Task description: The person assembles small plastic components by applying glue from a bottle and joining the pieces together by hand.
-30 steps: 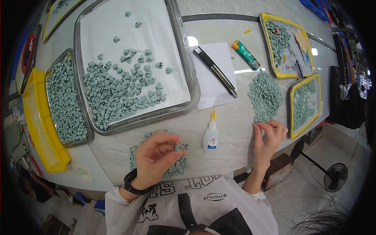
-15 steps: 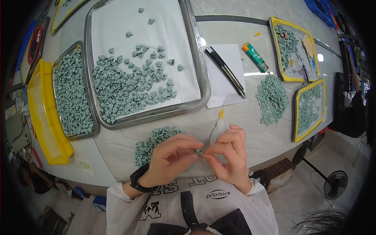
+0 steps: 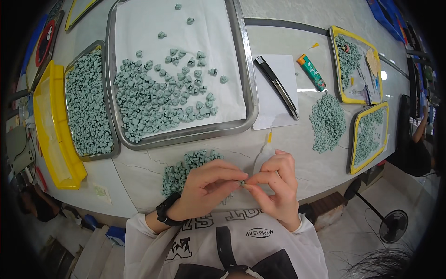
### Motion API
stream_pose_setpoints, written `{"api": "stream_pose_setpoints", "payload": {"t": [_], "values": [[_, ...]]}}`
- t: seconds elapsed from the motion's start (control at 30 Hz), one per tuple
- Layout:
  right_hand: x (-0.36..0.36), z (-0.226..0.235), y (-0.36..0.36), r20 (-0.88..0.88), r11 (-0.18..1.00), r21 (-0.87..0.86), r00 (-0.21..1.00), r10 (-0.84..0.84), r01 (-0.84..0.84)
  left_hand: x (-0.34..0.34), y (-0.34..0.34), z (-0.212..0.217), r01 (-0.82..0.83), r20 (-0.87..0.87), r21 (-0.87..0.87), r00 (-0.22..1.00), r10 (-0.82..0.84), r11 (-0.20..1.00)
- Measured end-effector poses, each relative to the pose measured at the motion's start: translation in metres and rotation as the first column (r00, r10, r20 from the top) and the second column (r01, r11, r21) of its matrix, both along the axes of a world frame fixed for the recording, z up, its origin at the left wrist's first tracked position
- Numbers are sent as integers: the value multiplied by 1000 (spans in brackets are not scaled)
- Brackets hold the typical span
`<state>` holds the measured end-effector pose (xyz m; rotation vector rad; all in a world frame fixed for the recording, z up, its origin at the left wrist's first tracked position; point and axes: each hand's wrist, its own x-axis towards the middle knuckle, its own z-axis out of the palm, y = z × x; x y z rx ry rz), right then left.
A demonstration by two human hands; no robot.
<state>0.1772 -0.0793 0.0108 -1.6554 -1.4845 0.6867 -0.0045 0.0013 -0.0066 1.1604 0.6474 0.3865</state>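
Observation:
My left hand [image 3: 207, 188], with a black watch on the wrist, pinches a tiny grey-green piece [image 3: 242, 182] between thumb and fingertips. From the other side, the thumb and forefinger of my right hand [image 3: 278, 190] close on the same spot; whether they grip a second, smaller piece is hidden. A white squeeze bottle [image 3: 264, 155] with a yellow needle tip lies just beyond my right hand, partly covered by its fingers. Beside and behind my left hand spreads a loose pile of grey-green pieces [image 3: 174, 178].
A large metal tray [image 3: 251, 100] lined with white paper holds many such pieces. Left of it stand a smaller filled tray [image 3: 115, 139] and a yellow bin [image 3: 58, 135]. Rightward are a utility knife [image 3: 277, 88] on paper, a lighter [image 3: 311, 73], a heap of smaller pieces [image 3: 327, 123] and two yellow-rimmed trays.
The fingertips of my left hand have closed in tighter around the small piece, meeting those of the right. The whole view has shifted slightly, moving the table's things rightward.

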Motion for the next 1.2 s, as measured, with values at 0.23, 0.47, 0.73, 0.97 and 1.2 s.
{"api": "stream_pose_setpoints", "payload": {"t": [0.23, 0.47, 0.73, 0.97, 1.2], "values": [[1, -1, 0, 42, 999, 9, 999, 31, -32, 2, -2, 0, -30, -11, -38, 999, 30, 999], [-1, -1, 1, 34, 999, 34, 999, 3, -4, 2, -1, 3, -19, -37, 50, 999, 21, 999], [-6, 2, 0, 194, 996, 90, 981, -29, 12, 3, 0, 7, -48, -58, 110, 997, 54, 993], [-4, 5, 2, 189, 997, 78, 982, -12, -3, 2, 3, 5, -33, -58, 281, 997, 51, 959], [-2, 4, 1, 117, 999, 45, 993, 12, -18, 3, 3, 7, -20, -94, 402, 994, 63, 915]]}}
